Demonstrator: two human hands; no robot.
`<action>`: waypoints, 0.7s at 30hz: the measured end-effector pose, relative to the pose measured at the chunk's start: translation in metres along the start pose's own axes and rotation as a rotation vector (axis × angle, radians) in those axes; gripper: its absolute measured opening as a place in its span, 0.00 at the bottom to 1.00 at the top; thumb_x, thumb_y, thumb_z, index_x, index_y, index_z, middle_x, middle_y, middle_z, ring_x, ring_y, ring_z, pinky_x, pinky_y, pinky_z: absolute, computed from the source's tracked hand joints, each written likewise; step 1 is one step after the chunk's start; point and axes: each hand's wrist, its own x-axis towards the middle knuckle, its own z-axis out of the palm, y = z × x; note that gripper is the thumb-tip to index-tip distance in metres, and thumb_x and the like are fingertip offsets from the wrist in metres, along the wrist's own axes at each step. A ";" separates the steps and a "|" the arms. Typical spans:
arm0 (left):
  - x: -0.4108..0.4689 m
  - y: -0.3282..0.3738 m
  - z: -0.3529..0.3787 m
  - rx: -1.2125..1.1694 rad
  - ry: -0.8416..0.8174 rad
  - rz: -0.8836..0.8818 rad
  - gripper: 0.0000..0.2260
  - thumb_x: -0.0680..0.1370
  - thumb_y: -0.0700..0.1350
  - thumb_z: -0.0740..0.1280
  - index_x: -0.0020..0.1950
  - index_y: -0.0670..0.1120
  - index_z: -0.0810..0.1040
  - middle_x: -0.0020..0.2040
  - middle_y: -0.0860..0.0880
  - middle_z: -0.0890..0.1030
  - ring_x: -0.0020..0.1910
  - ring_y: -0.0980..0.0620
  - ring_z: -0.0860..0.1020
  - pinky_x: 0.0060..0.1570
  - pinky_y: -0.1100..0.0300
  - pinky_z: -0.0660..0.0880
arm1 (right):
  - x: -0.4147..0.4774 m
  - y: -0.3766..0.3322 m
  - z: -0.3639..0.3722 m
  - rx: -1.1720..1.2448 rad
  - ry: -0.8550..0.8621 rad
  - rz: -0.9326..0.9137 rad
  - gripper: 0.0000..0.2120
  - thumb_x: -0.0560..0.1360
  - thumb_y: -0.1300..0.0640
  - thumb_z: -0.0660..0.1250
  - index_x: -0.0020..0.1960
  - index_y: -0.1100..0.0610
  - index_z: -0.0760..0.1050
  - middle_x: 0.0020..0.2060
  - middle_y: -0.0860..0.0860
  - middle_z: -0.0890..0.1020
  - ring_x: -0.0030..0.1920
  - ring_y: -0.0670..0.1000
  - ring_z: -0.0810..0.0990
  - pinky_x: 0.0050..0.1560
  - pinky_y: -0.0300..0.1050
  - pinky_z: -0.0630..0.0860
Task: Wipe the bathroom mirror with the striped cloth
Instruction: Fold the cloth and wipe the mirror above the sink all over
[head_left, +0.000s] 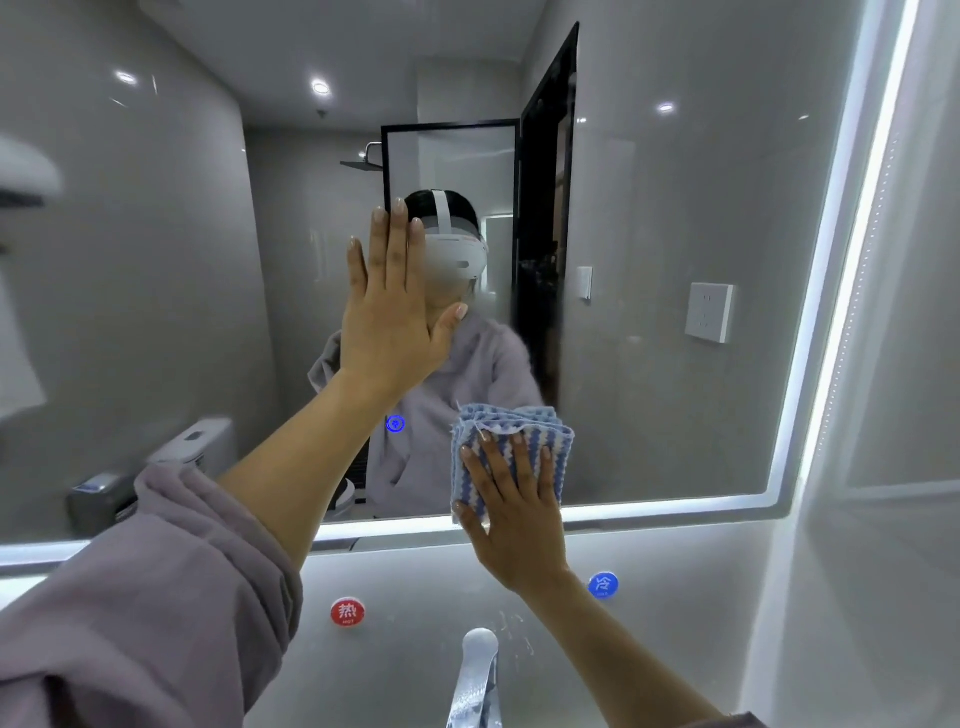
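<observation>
**Wiping under way, low on the mirror**

I read this as the wiping step itself: my right hand (511, 512) lies flat on the cloth (524, 423) and presses it to the mirror (675, 208). The fingers are straight and a little spread, so nothing is pinched and the cloth is held only by pressure against the glass. My left hand (387, 317) is higher up and left of it, also flat, with fingers straight and together and the thumb out. It looks to be bracing on the glass, though I cannot tell how firmly it touches.

The cloth sits at the bottom of the mirror, right of centre, with its lower edge on the lit strip (675, 506) that borders the glass. The tap (478, 670) is straight below it.

For the next move I judge I need a steady sweep sideways or upward, with pressure kept on so the cloth does not slip out from under the palm. Most of the glass lies above and to either side. The left palm will probably have to lift off so its patch can be wiped, and it may leave a print.

The cloth is folded into a thick pad of several layers, striped blue and white in a zigzag weave. Its top edges are loose and slightly ragged, and it looks soft and nubbly
</observation>
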 end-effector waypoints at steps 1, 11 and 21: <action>0.000 0.000 0.001 -0.003 0.007 0.001 0.38 0.78 0.64 0.46 0.77 0.38 0.41 0.78 0.38 0.43 0.77 0.40 0.41 0.75 0.44 0.40 | 0.002 -0.004 0.000 -0.004 -0.001 0.019 0.30 0.78 0.41 0.58 0.77 0.49 0.57 0.77 0.48 0.58 0.78 0.56 0.49 0.73 0.62 0.53; 0.000 0.001 0.002 -0.003 0.012 -0.006 0.39 0.77 0.65 0.43 0.76 0.38 0.41 0.78 0.39 0.43 0.77 0.41 0.41 0.75 0.44 0.41 | 0.016 -0.047 0.006 -0.130 -0.040 -0.122 0.29 0.79 0.42 0.55 0.77 0.50 0.55 0.78 0.49 0.53 0.78 0.56 0.44 0.76 0.58 0.37; 0.000 0.000 0.000 0.020 0.015 0.009 0.38 0.77 0.64 0.44 0.76 0.38 0.41 0.78 0.38 0.44 0.77 0.40 0.43 0.75 0.43 0.42 | 0.002 0.021 -0.002 -0.064 -0.044 -0.172 0.27 0.80 0.40 0.56 0.77 0.47 0.59 0.76 0.45 0.61 0.78 0.54 0.53 0.77 0.58 0.47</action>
